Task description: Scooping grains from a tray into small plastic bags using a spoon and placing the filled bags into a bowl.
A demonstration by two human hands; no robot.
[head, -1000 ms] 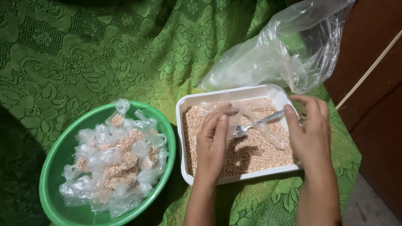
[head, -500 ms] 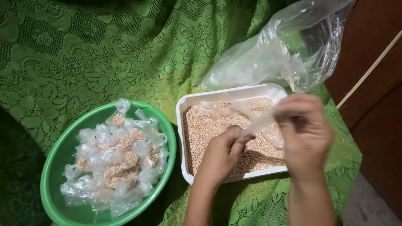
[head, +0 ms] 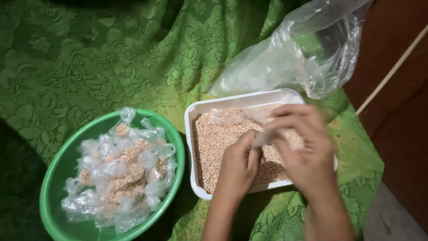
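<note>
A: While both your hands work over the white tray [head: 194, 134] of tan grain [head: 214, 143], what do they hold?

B: Item one: left hand [head: 237, 167], fingers pinched narrow on a small clear bag [head: 263, 138]. Item two: right hand [head: 303, 149], blurred, closed around the same bag from above; a spoon cannot be made out.

A: Surroundings?

B: Green bowl [head: 60, 169], left of the tray, heaped with filled packets [head: 122, 169]. Large clear plastic bag [head: 294, 58] behind the tray. Green lace cloth [head: 111, 58] beneath all.
</note>
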